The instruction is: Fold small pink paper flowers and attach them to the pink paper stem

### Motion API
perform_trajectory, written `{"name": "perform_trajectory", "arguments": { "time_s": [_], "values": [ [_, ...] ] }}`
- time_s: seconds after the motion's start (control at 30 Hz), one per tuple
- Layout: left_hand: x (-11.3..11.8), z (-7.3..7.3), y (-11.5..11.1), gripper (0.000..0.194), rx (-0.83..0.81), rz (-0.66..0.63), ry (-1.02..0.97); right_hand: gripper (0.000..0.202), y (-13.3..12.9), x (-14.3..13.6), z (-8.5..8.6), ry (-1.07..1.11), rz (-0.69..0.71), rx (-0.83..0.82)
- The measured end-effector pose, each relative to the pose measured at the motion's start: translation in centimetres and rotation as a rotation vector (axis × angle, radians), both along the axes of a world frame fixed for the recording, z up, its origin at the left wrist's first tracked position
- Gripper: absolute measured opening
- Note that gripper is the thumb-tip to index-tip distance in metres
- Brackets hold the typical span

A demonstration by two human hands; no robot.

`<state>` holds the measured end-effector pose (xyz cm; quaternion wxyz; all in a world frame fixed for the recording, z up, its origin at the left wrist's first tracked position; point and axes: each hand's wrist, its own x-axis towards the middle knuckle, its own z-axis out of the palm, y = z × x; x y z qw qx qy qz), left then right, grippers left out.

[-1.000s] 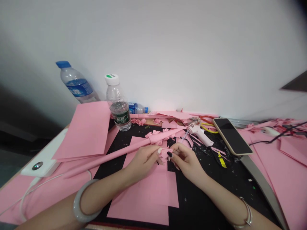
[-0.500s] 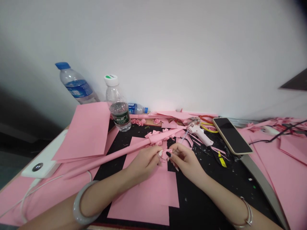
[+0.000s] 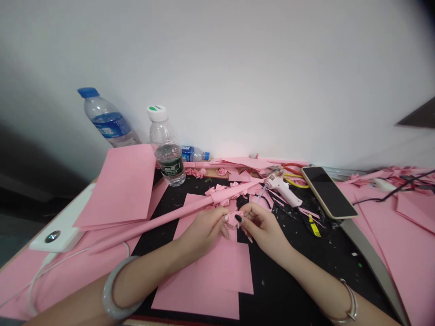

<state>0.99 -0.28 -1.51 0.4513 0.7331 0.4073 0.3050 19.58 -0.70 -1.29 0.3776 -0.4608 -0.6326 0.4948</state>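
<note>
Between my two hands is a small folded pink paper flower [image 3: 233,219], pinched from both sides. My left hand [image 3: 206,226] grips its left edge with thumb and fingers. On the other side my right hand [image 3: 263,228] holds it, the dark-nailed thumb pressed against its front. Loose pink paper sheets [image 3: 204,280] lie on the black mat beneath. Just beyond the hands a long rolled pink paper tube [image 3: 170,213] runs diagonally, with several folded paper flowers [image 3: 222,188] beside it. The fingertips hide part of the held flower.
A white glue gun [image 3: 285,191] and a phone [image 3: 329,192] lie to the right. A clear water bottle [image 3: 167,149] stands at the back left, near a blue-labelled bottle [image 3: 110,122]. A white power bank [image 3: 56,233] with a cable is at far left, beside stacked pink paper [image 3: 118,185].
Both hands stay in nearly the same place, still pinching the paper flower. The fingers of my left hand have shifted slightly on it. The power bank's display has lit up.
</note>
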Motion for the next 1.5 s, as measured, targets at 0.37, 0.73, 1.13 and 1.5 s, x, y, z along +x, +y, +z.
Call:
{"name": "perform_trajectory", "arguments": {
  "time_s": [0.37,0.73,1.13,1.5],
  "values": [
    [-0.1,0.0,-0.2,0.020,0.097,-0.039,-0.009,0.013,-0.2,-0.2,0.3,0.011,0.033,-0.012],
    [0.1,0.4,-0.4,0.012,0.187,-0.003,-0.100,0.013,-0.3,-0.3,0.7,0.029,0.134,-0.062],
    [0.3,0.5,-0.4,0.017,0.065,0.144,-0.162,0.015,-0.2,-0.2,0.3,0.076,0.107,-0.060],
    [0.9,0.5,-0.2,0.024,-0.378,0.198,-0.544,0.025,-0.1,-0.1,0.1,-0.029,0.083,0.003]
  ]
}}
